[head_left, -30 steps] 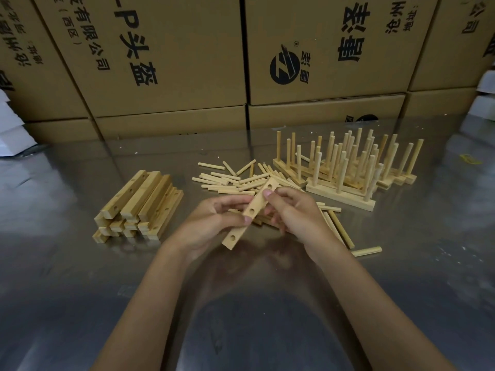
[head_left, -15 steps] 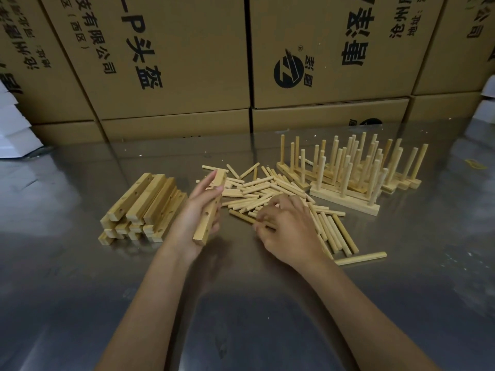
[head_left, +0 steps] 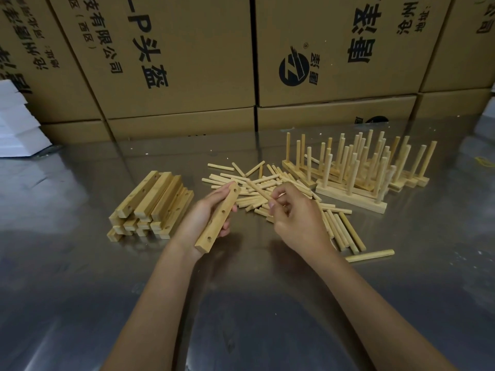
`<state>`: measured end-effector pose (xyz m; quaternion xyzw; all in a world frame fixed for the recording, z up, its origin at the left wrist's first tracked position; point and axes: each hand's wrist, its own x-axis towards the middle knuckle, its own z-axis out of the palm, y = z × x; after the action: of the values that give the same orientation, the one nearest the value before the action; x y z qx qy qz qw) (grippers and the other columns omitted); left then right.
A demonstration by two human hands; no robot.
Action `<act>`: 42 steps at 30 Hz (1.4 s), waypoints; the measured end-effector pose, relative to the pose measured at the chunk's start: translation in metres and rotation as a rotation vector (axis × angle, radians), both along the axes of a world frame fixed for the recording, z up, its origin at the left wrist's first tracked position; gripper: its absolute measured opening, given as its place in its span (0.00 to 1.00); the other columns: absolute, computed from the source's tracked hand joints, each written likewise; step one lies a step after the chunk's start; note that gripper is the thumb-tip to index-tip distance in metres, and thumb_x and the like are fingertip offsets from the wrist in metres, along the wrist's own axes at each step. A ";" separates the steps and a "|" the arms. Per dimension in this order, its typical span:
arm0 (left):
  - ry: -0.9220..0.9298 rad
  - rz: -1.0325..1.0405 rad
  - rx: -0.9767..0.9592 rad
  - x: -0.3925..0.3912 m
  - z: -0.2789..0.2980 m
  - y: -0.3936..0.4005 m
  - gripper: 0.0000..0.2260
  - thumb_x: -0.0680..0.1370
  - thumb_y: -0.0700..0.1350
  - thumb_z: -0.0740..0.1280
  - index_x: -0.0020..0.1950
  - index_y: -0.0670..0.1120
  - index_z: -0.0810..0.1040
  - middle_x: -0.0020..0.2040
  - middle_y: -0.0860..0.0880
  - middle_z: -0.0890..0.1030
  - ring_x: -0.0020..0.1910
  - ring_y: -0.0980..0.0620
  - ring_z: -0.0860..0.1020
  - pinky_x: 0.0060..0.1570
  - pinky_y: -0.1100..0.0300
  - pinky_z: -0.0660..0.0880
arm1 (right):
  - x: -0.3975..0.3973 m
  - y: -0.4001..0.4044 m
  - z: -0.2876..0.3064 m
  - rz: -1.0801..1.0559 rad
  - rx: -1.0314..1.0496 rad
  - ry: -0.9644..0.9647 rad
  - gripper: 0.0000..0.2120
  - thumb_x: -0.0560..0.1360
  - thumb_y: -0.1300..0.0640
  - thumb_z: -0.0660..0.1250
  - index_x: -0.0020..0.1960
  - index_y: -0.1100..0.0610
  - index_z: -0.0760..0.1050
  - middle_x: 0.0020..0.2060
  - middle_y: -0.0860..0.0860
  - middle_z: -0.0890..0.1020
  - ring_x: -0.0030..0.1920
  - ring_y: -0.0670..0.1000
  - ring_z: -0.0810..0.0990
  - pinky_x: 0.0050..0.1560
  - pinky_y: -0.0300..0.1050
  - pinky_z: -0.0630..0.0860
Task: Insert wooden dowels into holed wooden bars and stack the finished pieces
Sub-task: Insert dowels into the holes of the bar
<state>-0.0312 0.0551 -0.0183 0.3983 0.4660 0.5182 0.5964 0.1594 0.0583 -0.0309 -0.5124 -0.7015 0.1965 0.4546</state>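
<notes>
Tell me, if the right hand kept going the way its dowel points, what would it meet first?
Probably the holed bar gripped in the left hand: the dowel pinched by the right hand aims up-left toward the bar's far end, though depth is unclear.

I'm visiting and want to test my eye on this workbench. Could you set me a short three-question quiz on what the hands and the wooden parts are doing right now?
1. True or false: the holed bar in the left hand already has a dowel in it.
2. What does the right hand pinch? A) a dowel B) a bar C) nothing
3. Fill in: the pile of empty bars lies to the ___ of the loose dowels, as the person sees it.

Key: 1. false, its holes are all empty. 2. A, the dowel, held above the loose ones. 3. left; the finished pieces stand to the right.
</notes>
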 end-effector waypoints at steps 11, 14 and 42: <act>0.144 -0.013 0.038 0.005 0.005 -0.003 0.12 0.81 0.52 0.65 0.63 0.57 0.82 0.40 0.47 0.80 0.26 0.53 0.70 0.23 0.63 0.67 | 0.001 -0.006 0.007 0.069 0.159 -0.017 0.13 0.76 0.63 0.65 0.57 0.54 0.83 0.50 0.46 0.83 0.46 0.40 0.78 0.45 0.26 0.68; 0.233 0.001 0.070 0.003 0.007 -0.005 0.11 0.81 0.53 0.65 0.61 0.61 0.82 0.40 0.48 0.81 0.28 0.53 0.71 0.26 0.63 0.69 | 0.002 -0.007 0.009 0.076 0.171 -0.048 0.13 0.76 0.63 0.65 0.57 0.55 0.83 0.49 0.46 0.83 0.47 0.44 0.79 0.47 0.32 0.71; 0.272 0.093 0.029 0.012 0.000 -0.003 0.13 0.85 0.49 0.59 0.66 0.58 0.78 0.41 0.49 0.84 0.29 0.52 0.75 0.30 0.59 0.74 | 0.012 0.002 0.010 -0.016 -0.128 0.379 0.04 0.75 0.59 0.71 0.45 0.52 0.79 0.38 0.49 0.84 0.36 0.47 0.80 0.36 0.37 0.74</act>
<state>-0.0191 0.0518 -0.0186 0.4513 0.5530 0.4931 0.4973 0.1715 0.0602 -0.0204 -0.4996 -0.5852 0.3299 0.5468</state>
